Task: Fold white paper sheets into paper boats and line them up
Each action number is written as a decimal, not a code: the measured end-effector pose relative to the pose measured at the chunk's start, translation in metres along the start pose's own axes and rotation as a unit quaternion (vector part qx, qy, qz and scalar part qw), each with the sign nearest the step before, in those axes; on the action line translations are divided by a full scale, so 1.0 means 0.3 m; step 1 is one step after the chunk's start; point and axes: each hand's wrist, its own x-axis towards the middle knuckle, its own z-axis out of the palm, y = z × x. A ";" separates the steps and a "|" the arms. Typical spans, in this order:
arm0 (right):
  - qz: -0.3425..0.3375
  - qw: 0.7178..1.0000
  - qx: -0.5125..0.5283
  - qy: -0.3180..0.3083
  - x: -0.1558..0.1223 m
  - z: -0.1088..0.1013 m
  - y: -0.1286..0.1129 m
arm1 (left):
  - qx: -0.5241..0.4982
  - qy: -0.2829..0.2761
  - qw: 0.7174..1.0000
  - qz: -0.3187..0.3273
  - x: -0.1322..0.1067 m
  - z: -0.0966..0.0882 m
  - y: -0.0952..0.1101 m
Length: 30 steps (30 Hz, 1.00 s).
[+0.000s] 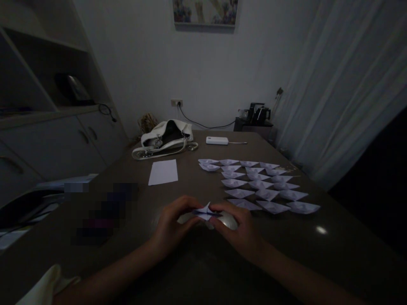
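Observation:
Between both hands, just above the table, is a small folded piece of white paper (206,212) with a raised point in its middle. My left hand (173,224) pinches its left end between thumb and fingers. At the other end, my right hand (238,226) pinches it in the same way. The fingers partly cover the paper, so its full shape is hidden. Several white paper boats (266,194) stand in rows to the right, beyond my right hand. A stack or sheet of plain white paper (163,172) lies flat, ahead and to the left.
A white handbag (167,137) rests at the table's far left. Near the far edge lies a white power bank (217,140) with a short cable. A blurred-out dark patch (104,214) covers the table's left side. Kettles (262,114) stand on a small cabinet behind.

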 end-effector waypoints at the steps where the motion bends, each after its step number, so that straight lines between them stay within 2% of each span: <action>1: -0.013 1.000 0.004 -0.001 0.001 0.000 0.001 | -0.013 -0.003 1.000 -0.008 -0.001 0.000 0.002; 4: -0.067 0.997 0.012 -0.021 0.008 -0.005 -0.004 | -0.038 -0.036 0.998 -0.036 -0.001 0.000 0.006; 7: -0.119 0.992 -0.007 -0.047 0.010 -0.015 -0.014 | -0.013 -0.068 0.997 -0.031 0.003 -0.002 0.010; 11: -0.126 0.989 -0.039 -0.073 0.004 -0.024 -0.019 | -0.003 -0.084 0.996 -0.029 0.011 -0.007 0.013; 14: -0.133 0.986 -0.055 -0.089 0.000 -0.024 -0.012 | -0.067 -0.111 0.988 -0.078 0.015 -0.012 0.011; 17: -0.164 0.977 -0.074 -0.113 0.001 -0.026 -0.002 | -0.155 -0.164 0.964 -0.139 0.016 -0.020 0.010; 20: -0.185 0.967 -0.090 -0.153 0.005 -0.036 -0.003 | -0.168 -0.189 0.956 -0.150 0.015 -0.028 0.015; 23: -0.171 0.965 -0.089 -0.180 0.008 -0.048 -0.016 | -0.144 -0.169 0.968 -0.113 0.010 -0.028 0.027; 26: -0.124 0.977 -0.049 -0.166 0.005 -0.050 -0.031 | -0.121 -0.126 0.981 -0.084 0.007 -0.023 0.037; 30: -0.025 0.995 0.002 -0.100 -0.003 -0.031 -0.036 | -0.099 -0.106 0.981 -0.125 0.011 -0.017 0.038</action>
